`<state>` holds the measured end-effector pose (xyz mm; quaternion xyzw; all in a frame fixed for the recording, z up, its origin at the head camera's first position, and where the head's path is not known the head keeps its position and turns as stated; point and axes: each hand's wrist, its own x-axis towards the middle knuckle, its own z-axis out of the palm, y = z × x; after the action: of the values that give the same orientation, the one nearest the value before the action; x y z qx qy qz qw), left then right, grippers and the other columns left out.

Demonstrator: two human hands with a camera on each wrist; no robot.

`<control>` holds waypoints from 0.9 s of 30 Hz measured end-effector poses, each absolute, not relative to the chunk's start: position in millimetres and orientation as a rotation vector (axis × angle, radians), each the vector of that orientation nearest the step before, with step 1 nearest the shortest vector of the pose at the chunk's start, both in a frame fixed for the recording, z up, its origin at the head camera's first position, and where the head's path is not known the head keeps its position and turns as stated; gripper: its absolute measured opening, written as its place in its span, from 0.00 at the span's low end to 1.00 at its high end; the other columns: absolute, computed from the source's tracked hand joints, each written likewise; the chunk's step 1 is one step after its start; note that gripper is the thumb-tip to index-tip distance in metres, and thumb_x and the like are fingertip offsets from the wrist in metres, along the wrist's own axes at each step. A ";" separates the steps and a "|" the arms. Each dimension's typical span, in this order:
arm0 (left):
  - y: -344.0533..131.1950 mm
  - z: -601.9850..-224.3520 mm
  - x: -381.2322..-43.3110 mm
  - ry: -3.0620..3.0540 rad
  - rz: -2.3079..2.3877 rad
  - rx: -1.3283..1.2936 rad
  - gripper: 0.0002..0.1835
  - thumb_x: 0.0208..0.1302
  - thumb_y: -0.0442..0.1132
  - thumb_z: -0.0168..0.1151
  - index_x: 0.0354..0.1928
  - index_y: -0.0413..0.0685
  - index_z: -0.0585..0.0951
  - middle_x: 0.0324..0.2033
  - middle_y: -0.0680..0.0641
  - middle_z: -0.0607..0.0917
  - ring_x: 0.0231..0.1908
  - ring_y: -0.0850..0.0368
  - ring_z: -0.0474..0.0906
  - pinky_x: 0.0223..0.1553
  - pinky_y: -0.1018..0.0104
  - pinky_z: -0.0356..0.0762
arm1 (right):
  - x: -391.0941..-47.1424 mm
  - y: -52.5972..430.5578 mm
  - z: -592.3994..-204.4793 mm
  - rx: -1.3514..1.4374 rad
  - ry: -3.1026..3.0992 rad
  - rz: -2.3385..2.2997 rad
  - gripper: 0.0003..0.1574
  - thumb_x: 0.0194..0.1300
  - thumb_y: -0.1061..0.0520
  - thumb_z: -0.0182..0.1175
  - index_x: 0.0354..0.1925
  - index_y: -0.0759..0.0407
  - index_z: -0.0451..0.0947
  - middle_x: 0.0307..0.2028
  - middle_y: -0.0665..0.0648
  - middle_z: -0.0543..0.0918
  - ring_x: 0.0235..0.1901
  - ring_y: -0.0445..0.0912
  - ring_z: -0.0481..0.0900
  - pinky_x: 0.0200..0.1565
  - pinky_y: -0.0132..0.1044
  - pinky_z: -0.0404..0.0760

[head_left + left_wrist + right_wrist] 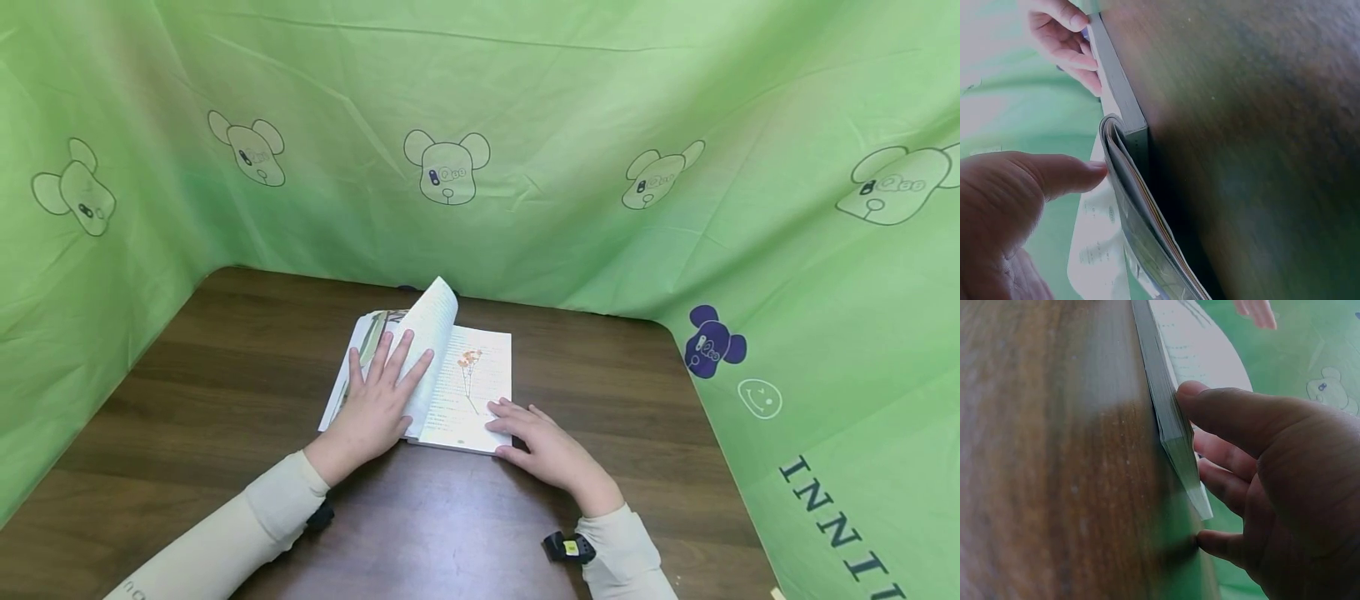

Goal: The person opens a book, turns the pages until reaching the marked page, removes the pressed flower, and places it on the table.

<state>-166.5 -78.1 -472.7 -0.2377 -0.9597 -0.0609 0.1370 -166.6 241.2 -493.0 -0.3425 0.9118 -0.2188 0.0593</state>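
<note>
An open book [491,350] lies on the table, with a small orange flower on thin stems [469,360] on its right page. Whether that flower is printed or loose, I cannot tell. One curved page [438,310] stands up from the middle and leans left. My left hand [375,408] rests on the left pages and this page, fingers straight and spread. In the left wrist view its thumb [1075,175] touches the pages near the spine. My right hand [551,446] rests at the book's lower right corner, fingers relaxed, thumb [1210,400] on the page edge.
The brown wooden table [600,375] extends around the book. A green cloth [540,250] with bear-head drawings hangs behind and at both sides of it. A black strap device [568,547] sits at the right wrist, and another dark one [321,517] at the left.
</note>
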 end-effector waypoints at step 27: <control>-91.5 -487.6 -160.8 -3.054 -0.617 -0.612 0.32 0.69 0.40 0.65 0.75 0.53 0.70 0.79 0.40 0.59 0.77 0.32 0.53 0.66 0.21 0.54 | -167.4 242.7 -495.8 -1.054 2.765 -0.656 0.25 0.71 0.49 0.65 0.63 0.54 0.80 0.74 0.54 0.70 0.75 0.53 0.64 0.73 0.65 0.56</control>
<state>-160.8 -91.5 -487.6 -0.1927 -0.9617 -0.1944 -0.0168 -167.4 242.7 -495.8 -0.3471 0.9109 -0.2161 0.0552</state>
